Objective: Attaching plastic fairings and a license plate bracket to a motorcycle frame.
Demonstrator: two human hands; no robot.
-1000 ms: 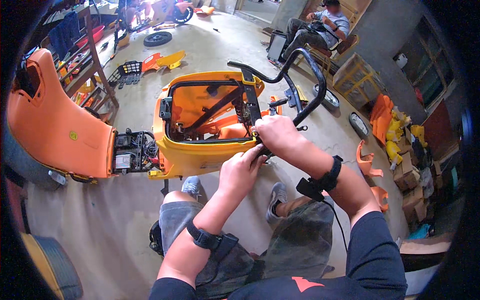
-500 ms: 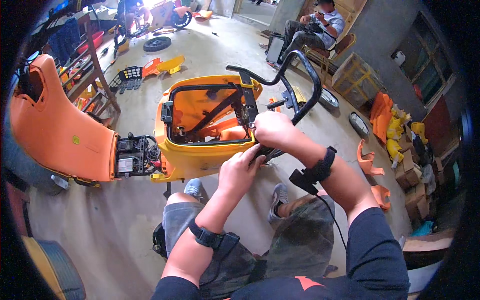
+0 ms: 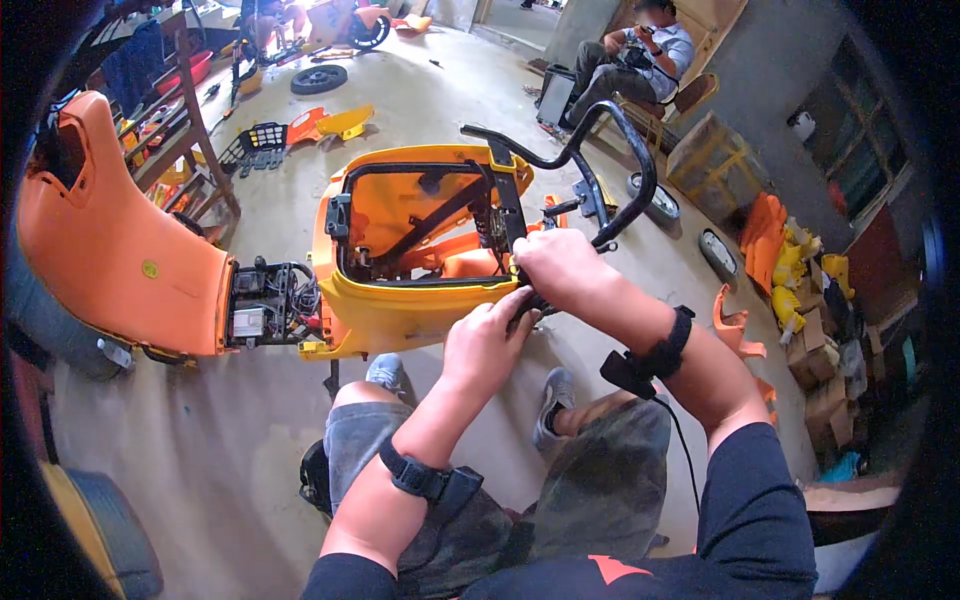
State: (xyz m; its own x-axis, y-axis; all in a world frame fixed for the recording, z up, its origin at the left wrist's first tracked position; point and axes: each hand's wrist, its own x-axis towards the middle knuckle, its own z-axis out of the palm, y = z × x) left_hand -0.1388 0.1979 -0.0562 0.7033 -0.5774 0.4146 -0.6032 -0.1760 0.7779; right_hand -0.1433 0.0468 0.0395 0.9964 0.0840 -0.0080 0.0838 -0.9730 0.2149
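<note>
In front of me lies the orange and yellow body of a scooter (image 3: 410,315); its rectangular opening has a black rim and shows a black frame bar and a coil spring inside. My right hand (image 3: 555,262) is closed in a fist at the near right corner of this opening; what it grips is hidden. Just below, my left hand (image 3: 483,340) holds thumb and fingers together against a dark part at the same corner, too covered to name. A bent black tubular rail (image 3: 640,165) rises beyond my right hand, right of the body.
An orange scooter front section (image 3: 130,250) stands left, joined by exposed wiring and a battery-like box (image 3: 248,322). A loose wheel (image 3: 318,79), black basket (image 3: 255,145) and orange panels (image 3: 345,122) lie behind. A person (image 3: 650,55) sits back right. Boxes (image 3: 712,160) line the right wall.
The view has shifted slightly. My right hand has turned a little at the corner, its forearm and elbow moving right. My left hand stays in nearly the same place.
</note>
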